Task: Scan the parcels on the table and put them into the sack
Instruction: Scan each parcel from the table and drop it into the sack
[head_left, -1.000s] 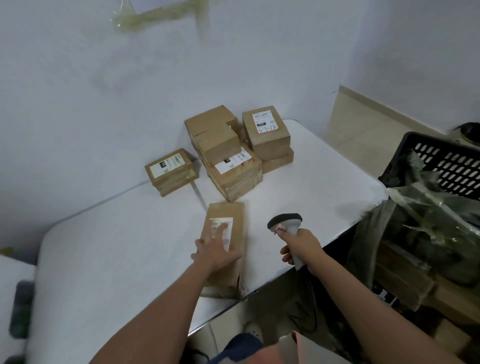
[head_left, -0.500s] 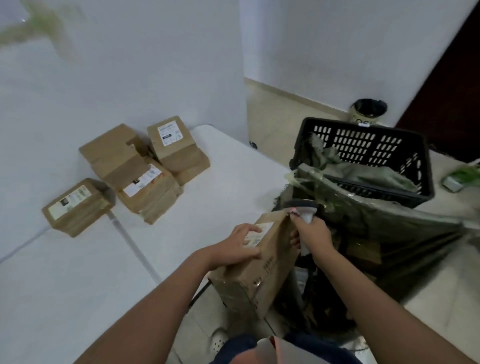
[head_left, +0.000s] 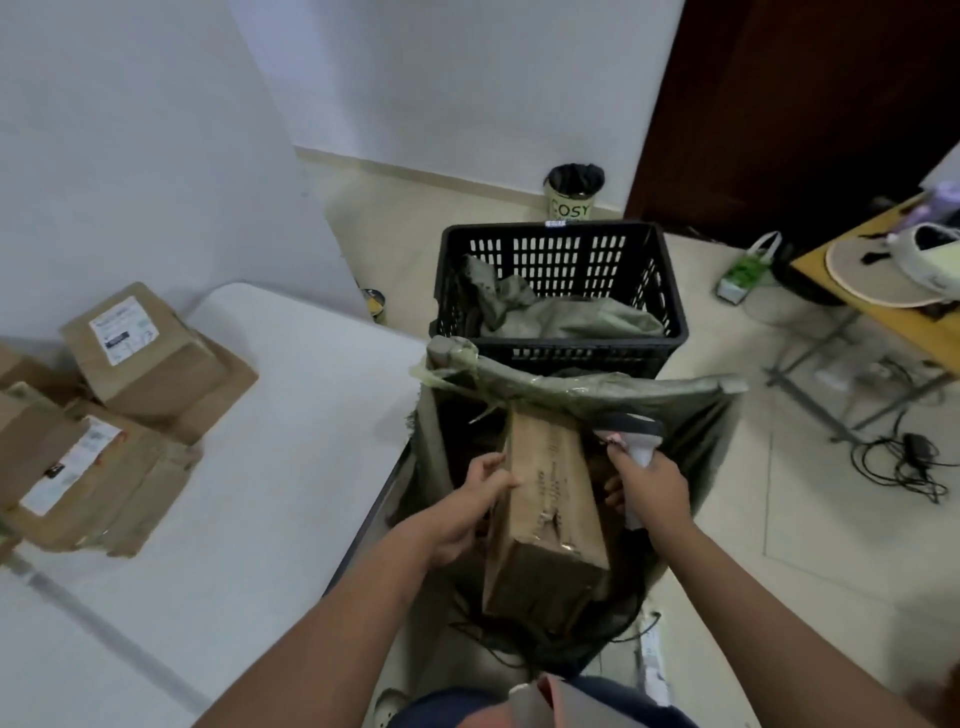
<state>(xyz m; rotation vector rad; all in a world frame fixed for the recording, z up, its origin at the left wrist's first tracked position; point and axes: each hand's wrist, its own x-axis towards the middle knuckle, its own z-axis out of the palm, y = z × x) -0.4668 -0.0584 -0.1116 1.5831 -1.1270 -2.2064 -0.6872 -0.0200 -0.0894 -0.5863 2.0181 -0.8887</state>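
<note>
A long brown cardboard parcel (head_left: 548, 514) hangs over the open mouth of the dark green sack (head_left: 691, 415), just right of the white table (head_left: 291, 441). My left hand (head_left: 470, 506) grips the parcel's left side. My right hand (head_left: 652, 486) holds the grey-and-white barcode scanner (head_left: 636, 434) by its handle, close to the parcel's right side. Several more brown parcels (head_left: 104, 415) with white labels are stacked on the table at the far left.
A black plastic crate (head_left: 558, 260) with green sacks in it stands behind the sack. Beyond it is a small bin (head_left: 571, 195). A wooden table (head_left: 878, 291) with metal legs is at the right, with cables (head_left: 914, 462) on the floor.
My left hand lifted the parcel off the table and carried it right, over the sack's mouth. My right hand moved along with the scanner. My view turned right.
</note>
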